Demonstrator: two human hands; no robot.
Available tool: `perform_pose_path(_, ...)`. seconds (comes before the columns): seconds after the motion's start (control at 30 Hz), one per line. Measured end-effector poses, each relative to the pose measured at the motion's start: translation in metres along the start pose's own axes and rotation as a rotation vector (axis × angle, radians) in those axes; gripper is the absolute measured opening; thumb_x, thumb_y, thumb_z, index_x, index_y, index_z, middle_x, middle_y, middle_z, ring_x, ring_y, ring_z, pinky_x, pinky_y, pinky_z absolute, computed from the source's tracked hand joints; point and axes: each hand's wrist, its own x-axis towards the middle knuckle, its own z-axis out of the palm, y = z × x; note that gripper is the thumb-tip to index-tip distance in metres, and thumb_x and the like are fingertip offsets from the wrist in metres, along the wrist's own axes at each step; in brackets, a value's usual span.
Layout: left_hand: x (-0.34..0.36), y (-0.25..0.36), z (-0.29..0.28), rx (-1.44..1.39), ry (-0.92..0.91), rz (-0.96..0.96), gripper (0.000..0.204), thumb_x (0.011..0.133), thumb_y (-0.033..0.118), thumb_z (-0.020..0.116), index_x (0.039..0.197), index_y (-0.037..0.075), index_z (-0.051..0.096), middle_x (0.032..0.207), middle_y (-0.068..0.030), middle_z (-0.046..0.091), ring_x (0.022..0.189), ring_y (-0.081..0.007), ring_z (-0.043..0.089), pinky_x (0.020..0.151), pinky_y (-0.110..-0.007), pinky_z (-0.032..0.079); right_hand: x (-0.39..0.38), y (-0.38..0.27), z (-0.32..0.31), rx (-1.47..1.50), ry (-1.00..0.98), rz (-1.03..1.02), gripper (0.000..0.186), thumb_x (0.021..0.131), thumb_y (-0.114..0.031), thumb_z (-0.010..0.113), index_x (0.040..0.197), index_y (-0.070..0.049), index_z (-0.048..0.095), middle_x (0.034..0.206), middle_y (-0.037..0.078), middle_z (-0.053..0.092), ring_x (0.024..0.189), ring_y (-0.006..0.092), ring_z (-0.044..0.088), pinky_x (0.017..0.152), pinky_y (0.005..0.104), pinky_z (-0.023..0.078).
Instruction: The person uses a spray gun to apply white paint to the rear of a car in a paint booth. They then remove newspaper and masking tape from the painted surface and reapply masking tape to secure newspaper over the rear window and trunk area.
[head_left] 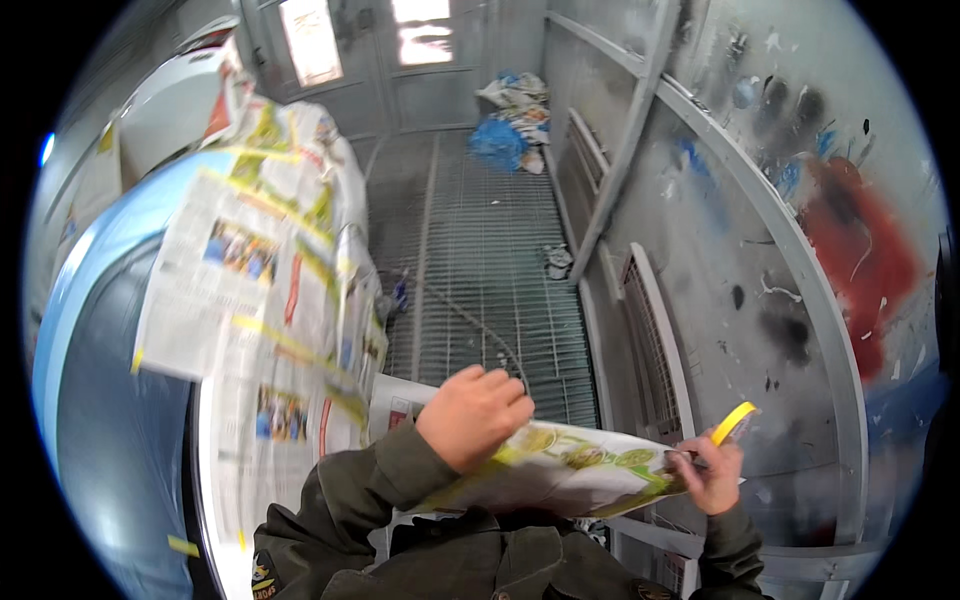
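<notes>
My left hand (470, 418) is closed at the upper edge of a sheet of printed paper (570, 465) held across my front, its fingertips hidden from view. My right hand (712, 470) grips the right end of that sheet along with a roll of yellow tape (734, 422), which stands up above the fingers. To my left, a light blue car body (75, 310) is covered over much of its side with newspaper sheets (250, 310) fixed by strips of yellow tape.
A grated floor (480, 250) runs ahead to grey doors (430, 95). Crumpled paper and blue plastic (500, 140) lie in the far right corner, a small crumpled scrap (558, 260) nearer. A paint-smeared wall (730, 190) with vents (650, 330) borders my right.
</notes>
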Motion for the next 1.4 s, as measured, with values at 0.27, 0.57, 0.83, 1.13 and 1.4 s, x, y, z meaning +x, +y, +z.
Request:
perform_pose_path(0.27, 0.259, -0.137, 0.003, 0.061, 0.524, 0.263, 0.015, 0.069, 0.005, 0.067, 0.082, 0.011, 0.064, 0.091, -0.0011, 0.062, 0.094, -0.0208, 0.058, 0.094, -0.044, 0.041, 0.138, 0.016, -0.068, -0.497, 0.31, 0.207, 0.013, 0.073, -0.014, 0.078, 0.082, -0.01, 0.069, 0.076, 0.006, 0.061, 0.073, 0.0271, 0.058, 0.065, 0.0387, 0.047)
perform_pose_path(0.57, 0.51, -0.156, 0.001, -0.028, 1.034, 0.309, 0.006, 0.085, 0.006, 0.063, 0.084, 0.012, 0.062, 0.129, -0.0031, 0.053, 0.133, -0.0222, 0.042, 0.118, -0.054, 0.015, 0.248, 0.007, -0.186, -1.209, 0.655, 0.133, 0.012, 0.082, -0.016, 0.072, 0.085, -0.007, 0.065, 0.087, 0.008, 0.061, 0.086, 0.0291, 0.055, 0.075, 0.0401, 0.043)
perform_pose_path(0.83, 0.648, -0.13, -0.027, -0.236, 1.284, 0.351, 0.009, 0.089, 0.007, 0.061, 0.094, 0.015, 0.062, 0.137, -0.007, 0.044, 0.137, -0.028, 0.032, 0.117, -0.049, 0.014, 0.307, 0.02, -0.264, -1.579, 0.826, 0.218, 0.016, 0.087, -0.022, 0.068, 0.088, -0.006, 0.064, 0.096, 0.008, 0.06, 0.095, 0.0287, 0.054, 0.083, 0.0408, 0.04)
perform_pose_path(1.13, 0.723, -0.123, 0.008, -0.644, 1.505, 0.596, 0.032, 0.084, 0.005, 0.065, 0.112, 0.019, 0.067, 0.13, -0.0069, 0.05, 0.127, -0.0289, 0.045, 0.112, -0.049, 0.03, 0.318, 0.011, -0.265, -1.679, 0.731, 0.44, 0.017, 0.084, -0.019, 0.071, 0.087, -0.006, 0.061, 0.098, 0.008, 0.059, 0.095, 0.0309, 0.052, 0.082, 0.0423, 0.041)
perform_pose_path(1.4, 0.712, -0.136, 0.001, -0.346, 1.049, 1.218, 0.039, 0.08, 0.026, 0.07, 0.118, 0.025, 0.068, 0.145, -0.0027, 0.047, 0.136, -0.0205, 0.043, 0.113, -0.043, 0.034, 0.415, -0.002, -0.193, -0.253, 1.244, 0.065, 0.029, 0.093, -0.01, 0.056, 0.119, -0.001, 0.049, 0.069, -0.005, 0.047, 0.055, 0.0028, 0.04, 0.05, 0.0177, 0.031)
